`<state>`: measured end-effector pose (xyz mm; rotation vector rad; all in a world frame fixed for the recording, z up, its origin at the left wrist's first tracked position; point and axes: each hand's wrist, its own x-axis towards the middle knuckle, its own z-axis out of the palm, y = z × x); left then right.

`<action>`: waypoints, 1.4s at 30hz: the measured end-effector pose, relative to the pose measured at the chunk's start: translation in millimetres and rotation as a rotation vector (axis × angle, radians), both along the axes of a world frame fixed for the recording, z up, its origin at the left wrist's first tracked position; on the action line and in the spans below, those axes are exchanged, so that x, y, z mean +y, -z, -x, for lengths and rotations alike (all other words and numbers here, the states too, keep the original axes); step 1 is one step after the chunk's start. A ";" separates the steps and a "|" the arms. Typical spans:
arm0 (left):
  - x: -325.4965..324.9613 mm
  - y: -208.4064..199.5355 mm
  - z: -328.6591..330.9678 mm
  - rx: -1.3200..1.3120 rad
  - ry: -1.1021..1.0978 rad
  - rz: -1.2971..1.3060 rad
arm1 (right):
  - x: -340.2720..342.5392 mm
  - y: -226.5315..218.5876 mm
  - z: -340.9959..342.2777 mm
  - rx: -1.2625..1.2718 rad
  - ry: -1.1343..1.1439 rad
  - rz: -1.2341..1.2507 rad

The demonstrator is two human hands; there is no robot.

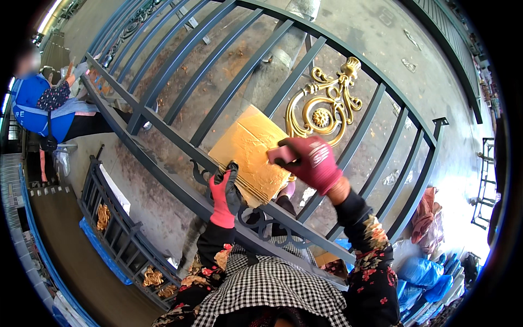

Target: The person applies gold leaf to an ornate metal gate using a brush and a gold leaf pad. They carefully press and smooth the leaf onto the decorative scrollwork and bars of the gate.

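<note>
A gold-smeared piece of layered cardboard (245,139) lies tilted over the bars of a dark grey metal railing panel (226,94). My left hand (224,193), in a red and black glove, grips the cardboard's near left edge. Pinched in my right hand (315,162), in a dark red glove, is a small pink block like a sponge (276,155). It rests on or just above the right part of the cardboard; its underside is hidden. Just beyond my right hand, a gold scroll ornament (320,116) with a flower centre sits between the railing bars.
At the far left a person in blue (41,106) works at the railing's other end. A second dark panel (125,231) with gold ornaments stands at left. Blue plastic bundles (425,278) and brown cloth (427,218) lie at right. My checked apron (272,283) is against the near rail.
</note>
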<state>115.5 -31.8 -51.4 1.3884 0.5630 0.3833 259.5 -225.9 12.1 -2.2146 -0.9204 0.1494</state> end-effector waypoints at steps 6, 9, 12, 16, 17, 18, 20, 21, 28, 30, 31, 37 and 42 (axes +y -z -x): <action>-6.5 -10.7 -3.4 0.026 0.064 0.012 | 13.3 7.9 -8.5 -0.183 0.128 0.149; -11.1 -5.1 -2.0 0.017 0.012 0.192 | 4.4 16.9 14.2 0.060 0.052 0.067; -13.3 6.6 -0.2 0.027 0.026 0.324 | 21.7 7.1 30.0 -0.179 0.079 0.042; -14.2 21.1 -0.2 -0.014 0.054 0.005 | 0.4 9.5 0.2 -0.141 0.274 0.064; -13.3 24.0 -1.5 -0.013 0.042 -0.036 | -4.5 10.9 7.3 0.024 0.208 0.118; -15.4 10.1 -9.4 0.038 0.064 0.144 | -8.5 8.3 15.3 0.086 0.126 0.118; -19.5 12.7 -9.5 -0.037 0.091 -0.099 | -10.6 -5.8 25.3 0.115 0.078 0.173; -18.8 14.6 -10.7 -0.038 0.078 -0.085 | -16.7 -3.6 18.6 0.210 0.118 0.072; -3.9 44.6 -15.9 0.030 -0.041 0.088 | -89.3 20.4 -65.1 0.572 0.630 -0.440; 14.0 50.8 -12.1 0.046 0.037 -0.260 | -98.4 33.5 -84.5 0.543 0.673 -0.385; 24.4 49.4 -12.0 0.064 0.102 -0.503 | -95.9 36.7 -91.9 0.474 0.652 -0.284; 30.1 11.0 -35.9 -0.053 -0.262 0.244 | -37.6 47.2 -128.0 0.174 0.528 0.196; 50.5 25.0 -28.5 -0.021 -0.221 0.182 | 11.8 59.0 -141.0 0.005 0.307 0.443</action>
